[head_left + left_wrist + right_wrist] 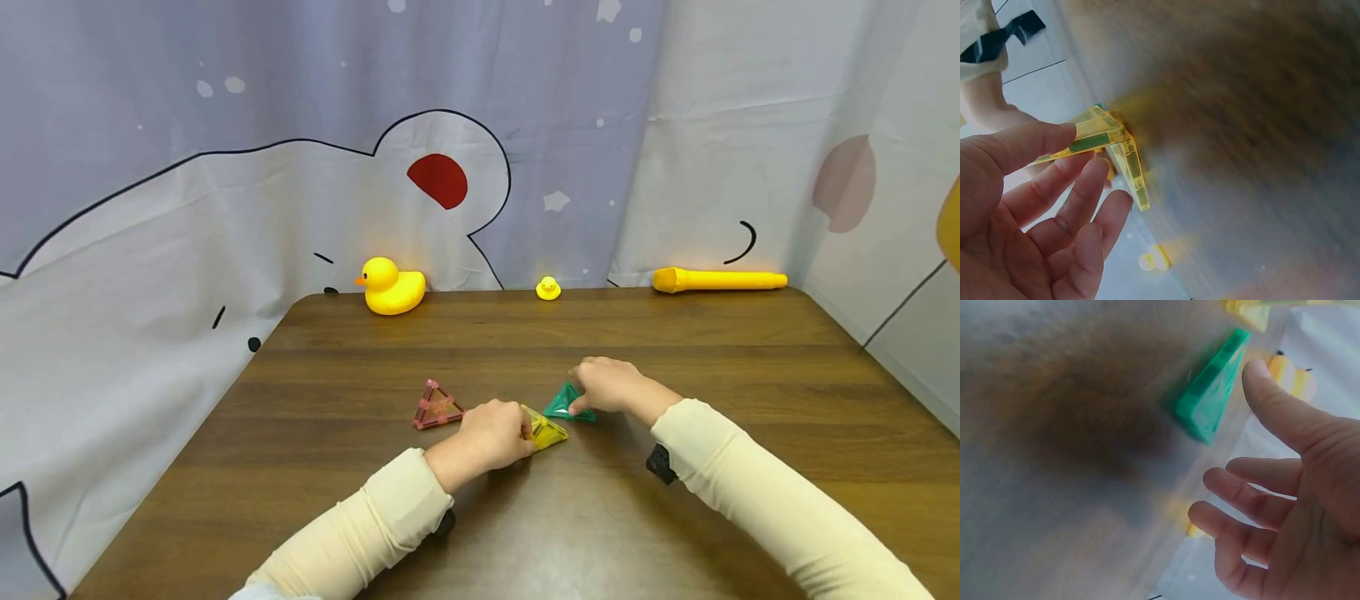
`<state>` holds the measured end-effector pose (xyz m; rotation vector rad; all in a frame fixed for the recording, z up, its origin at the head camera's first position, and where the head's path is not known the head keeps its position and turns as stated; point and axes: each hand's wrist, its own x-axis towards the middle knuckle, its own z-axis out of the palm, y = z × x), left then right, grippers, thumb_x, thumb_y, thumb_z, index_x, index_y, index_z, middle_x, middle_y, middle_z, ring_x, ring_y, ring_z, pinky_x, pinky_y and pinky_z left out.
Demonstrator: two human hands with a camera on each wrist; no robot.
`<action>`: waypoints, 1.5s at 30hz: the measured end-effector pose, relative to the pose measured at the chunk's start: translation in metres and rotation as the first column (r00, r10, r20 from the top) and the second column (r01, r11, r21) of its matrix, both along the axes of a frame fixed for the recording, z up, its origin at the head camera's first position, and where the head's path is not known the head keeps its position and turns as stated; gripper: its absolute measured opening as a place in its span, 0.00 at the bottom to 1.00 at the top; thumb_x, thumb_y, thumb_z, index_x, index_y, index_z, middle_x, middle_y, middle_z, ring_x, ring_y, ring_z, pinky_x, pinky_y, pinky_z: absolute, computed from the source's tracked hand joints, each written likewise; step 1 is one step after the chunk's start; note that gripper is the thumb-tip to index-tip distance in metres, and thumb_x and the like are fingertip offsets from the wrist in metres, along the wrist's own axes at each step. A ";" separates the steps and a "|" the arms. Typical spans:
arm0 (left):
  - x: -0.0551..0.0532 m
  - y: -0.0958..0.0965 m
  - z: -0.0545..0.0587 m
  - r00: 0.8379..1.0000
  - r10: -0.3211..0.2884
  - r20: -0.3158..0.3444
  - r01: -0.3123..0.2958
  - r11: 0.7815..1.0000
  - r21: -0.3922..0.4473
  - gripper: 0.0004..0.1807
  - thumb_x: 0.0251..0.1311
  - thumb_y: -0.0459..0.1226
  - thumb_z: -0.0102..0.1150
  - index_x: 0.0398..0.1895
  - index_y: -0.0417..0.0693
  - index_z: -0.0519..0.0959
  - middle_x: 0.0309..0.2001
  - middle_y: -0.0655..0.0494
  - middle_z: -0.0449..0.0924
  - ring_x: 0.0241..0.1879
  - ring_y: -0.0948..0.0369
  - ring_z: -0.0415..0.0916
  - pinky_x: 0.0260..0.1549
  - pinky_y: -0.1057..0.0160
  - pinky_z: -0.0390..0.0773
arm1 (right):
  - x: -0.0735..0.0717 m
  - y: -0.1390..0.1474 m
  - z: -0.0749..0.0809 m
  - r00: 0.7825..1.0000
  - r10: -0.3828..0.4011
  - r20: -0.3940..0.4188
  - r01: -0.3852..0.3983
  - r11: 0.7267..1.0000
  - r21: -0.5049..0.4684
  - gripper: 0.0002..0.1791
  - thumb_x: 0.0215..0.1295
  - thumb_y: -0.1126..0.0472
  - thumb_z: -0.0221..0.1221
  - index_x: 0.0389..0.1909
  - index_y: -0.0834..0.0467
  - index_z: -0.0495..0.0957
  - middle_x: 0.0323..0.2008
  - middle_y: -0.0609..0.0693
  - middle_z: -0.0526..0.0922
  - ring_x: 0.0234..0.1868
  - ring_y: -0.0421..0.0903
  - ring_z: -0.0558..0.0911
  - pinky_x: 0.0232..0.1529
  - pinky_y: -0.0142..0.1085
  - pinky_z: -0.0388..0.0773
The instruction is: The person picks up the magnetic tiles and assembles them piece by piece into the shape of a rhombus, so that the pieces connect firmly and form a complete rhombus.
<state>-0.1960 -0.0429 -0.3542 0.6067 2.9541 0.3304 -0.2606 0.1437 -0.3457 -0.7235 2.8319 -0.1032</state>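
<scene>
Left hand [491, 435]: thumb and fingers pinch a yellow triangular piece [547, 431], whose two panels meet at an angle, above the middle of the tabletop [300, 467]. Right hand [613, 386]: fingers parted widely from the thumb, gripping nothing, just beside a green triangular piece [560, 404]. A red triangular piece [437, 409] lies beyond the left hand; a large duck [393, 288] sits at the far edge
</scene>
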 end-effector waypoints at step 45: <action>-0.003 -0.001 -0.001 1.000 0.011 0.019 -0.011 1.000 -0.002 0.08 0.48 0.46 0.60 0.16 0.57 0.77 0.15 0.64 0.69 0.16 0.65 0.66 0.12 0.62 0.65 | 0.017 -0.015 -0.008 0.997 -0.040 -0.073 0.005 0.904 -0.426 0.11 0.47 0.54 0.65 0.19 0.53 0.73 0.17 0.40 0.74 0.20 0.37 0.71 0.21 0.31 0.68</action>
